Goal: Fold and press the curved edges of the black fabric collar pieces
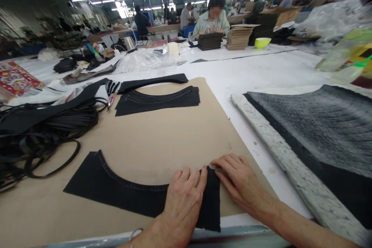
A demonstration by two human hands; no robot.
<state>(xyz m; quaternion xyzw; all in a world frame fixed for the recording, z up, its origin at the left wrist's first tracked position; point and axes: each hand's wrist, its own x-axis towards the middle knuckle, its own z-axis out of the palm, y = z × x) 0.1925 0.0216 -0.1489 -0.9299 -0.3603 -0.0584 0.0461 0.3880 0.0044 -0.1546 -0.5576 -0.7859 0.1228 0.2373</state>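
Note:
A black fabric piece point(142, 193) with a deep curved edge lies flat on brown board near me. My left hand point(184, 193) rests over its right part, fingers bent together and pressed at the curved edge. My right hand point(235, 176) is at the top right corner of the same piece, fingers closed on its edge; the fingertips of both hands nearly meet there, and the exact grip is partly hidden. A strip with chalk-like marks runs along the curve. Farther back lie a similar stitched black piece point(162, 100) and a narrow curved black piece point(154, 82).
Tangled black straps point(58, 124) heap at the left. Brown board point(139, 135) covers the tabletop before me. On the right, dark grey textured material point(328, 131) lies on a speckled white slab point(279, 155). Across the table a person point(213, 21) sits behind stacked dark pieces point(209, 41).

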